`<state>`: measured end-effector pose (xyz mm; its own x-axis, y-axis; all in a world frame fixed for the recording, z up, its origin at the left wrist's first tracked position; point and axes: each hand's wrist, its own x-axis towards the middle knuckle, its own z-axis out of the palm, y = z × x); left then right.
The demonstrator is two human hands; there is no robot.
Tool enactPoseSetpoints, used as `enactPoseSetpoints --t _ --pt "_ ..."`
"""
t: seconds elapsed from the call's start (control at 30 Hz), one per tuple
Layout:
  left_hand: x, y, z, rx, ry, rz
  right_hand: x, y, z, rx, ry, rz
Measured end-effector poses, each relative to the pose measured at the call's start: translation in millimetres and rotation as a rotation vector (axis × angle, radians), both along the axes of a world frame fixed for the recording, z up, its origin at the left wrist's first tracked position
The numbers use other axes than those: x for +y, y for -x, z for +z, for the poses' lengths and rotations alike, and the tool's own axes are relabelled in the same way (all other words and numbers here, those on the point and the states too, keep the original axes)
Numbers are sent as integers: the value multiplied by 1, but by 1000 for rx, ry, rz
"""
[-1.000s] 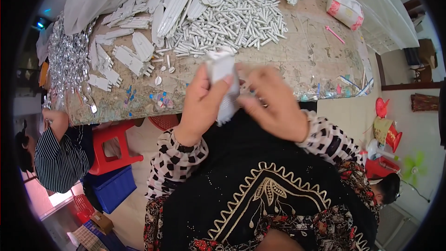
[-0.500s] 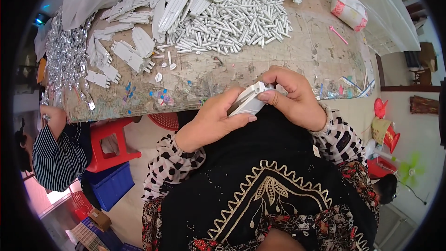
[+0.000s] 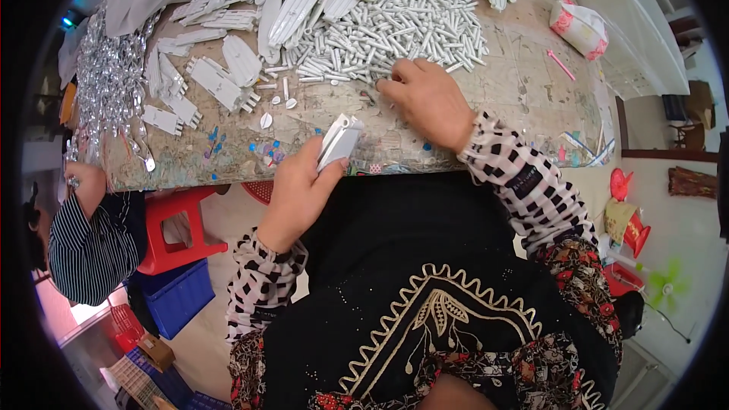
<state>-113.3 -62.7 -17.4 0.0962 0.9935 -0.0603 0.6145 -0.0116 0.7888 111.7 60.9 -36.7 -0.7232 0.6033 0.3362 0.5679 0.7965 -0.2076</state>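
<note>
While the left hand [image 3: 295, 193] stayed clamped on the white part [image 3: 340, 141] by the front table edge [image 3: 190, 180], the right hand [image 3: 430, 101] had moved to the pin pile [image 3: 395, 30], fingertip closure undiscernible; bare tabletop [image 3: 520, 95] lay rightward.

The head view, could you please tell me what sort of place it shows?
Probably a small assembly workshop: a worn worktable bears a heap of small white pegs beside piled flat white parts.

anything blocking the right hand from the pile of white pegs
Nothing visible does: the right hand is at the near edge of the pile of white pegs, though whether its fingertips touch any is unclear. The left hand holds a white plastic piece off to the left.
</note>
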Motion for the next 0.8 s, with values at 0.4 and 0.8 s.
enactPoseSetpoints --t 0.4,0.8 --pt "12 -8 5 513 -55 -116 18 12 -8 -170 -104 111" --pt "20 -20 5 600 -23 -161 -14 3 -6 308 468 117"
